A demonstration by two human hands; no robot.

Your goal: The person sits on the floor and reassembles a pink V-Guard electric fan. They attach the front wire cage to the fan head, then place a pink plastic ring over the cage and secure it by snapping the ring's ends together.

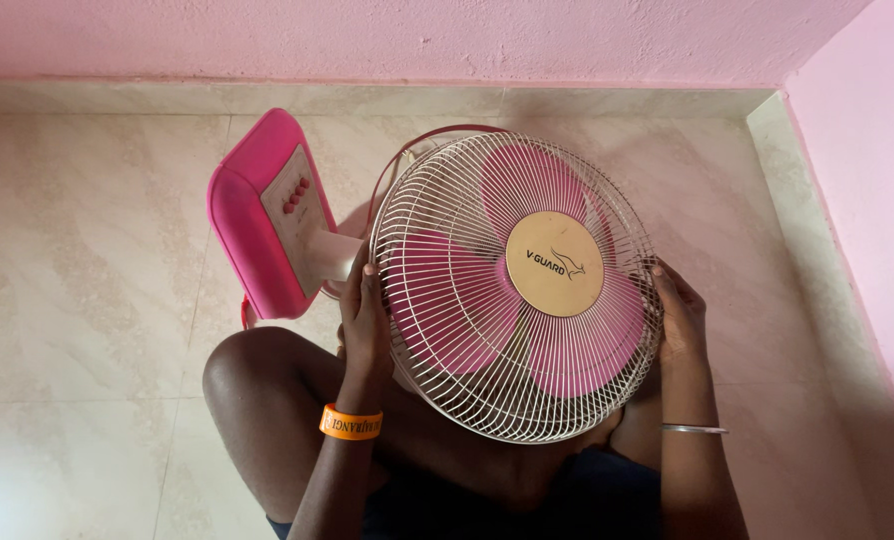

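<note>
I am watching the fingers of the left hand (365,322) curling around the left rim of the fan's wire guard (447,345), pressed close together and gripping the edge just left of the frame's centre. The right hand (679,318) is doing the same on the opposite rim, right of centre, its fingers wrapped over the wires and lying side by side. Between the two hands the table fan (520,285) is lying tilted face up in the middle of the frame, its pink blades (447,300) showing through the cream guard and a round tan hub cap (555,264) sitting at the centre. An orange wristband (351,423) is circling the left wrist, and a thin metal bangle (694,429) is sitting on the right one. The fan's pink base (257,225), with a row of small buttons, is pointing toward the upper left. A bent knee (257,375) is resting lower left, on the pale tiled floor (77,270), with pink walls (417,35) running along the top and right edge.
</note>
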